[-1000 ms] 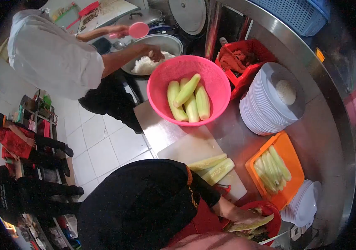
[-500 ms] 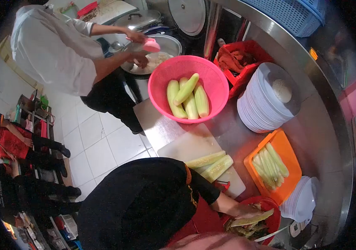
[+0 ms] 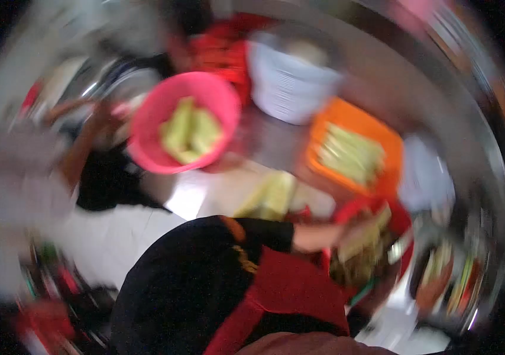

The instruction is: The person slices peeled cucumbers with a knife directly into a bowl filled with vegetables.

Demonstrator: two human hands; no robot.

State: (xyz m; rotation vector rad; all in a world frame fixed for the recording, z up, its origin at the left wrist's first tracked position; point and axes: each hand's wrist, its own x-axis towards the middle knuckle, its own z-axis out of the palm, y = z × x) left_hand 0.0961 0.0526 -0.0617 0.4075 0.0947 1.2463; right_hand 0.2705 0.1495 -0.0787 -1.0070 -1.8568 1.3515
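Motion blur covers the whole head view. My left hand [image 3: 350, 235] reaches over the red bowl [image 3: 407, 220] and holds a pale green vegetable piece [image 3: 378, 226]. Brownish-green scraps [image 3: 356, 263] lie in the bowl below it. At the bowl's lower right is my right hand [image 3: 385, 287], dark and smeared; its fingers cannot be made out. A pale, shiny object [image 3: 400, 247] shows just above it. Left of the bowl, cut vegetable pieces [image 3: 270, 195] rest on a cutting board [image 3: 317, 200], with a small red item beside them.
A pink basket [image 3: 140, 139] holds whole peeled vegetables. An orange tray [image 3: 391, 157] holds long pale strips. White plates [image 3: 291, 83] are stacked behind, near a red container [image 3: 223, 56]; more plates [image 3: 424, 177] stand right. A person in white [image 3: 19, 165] stands at left.
The view has swung, shifting the basket, tray and plates left and up in the frame. It has become heavily blurred, and more of the area right of the red bowl shows.
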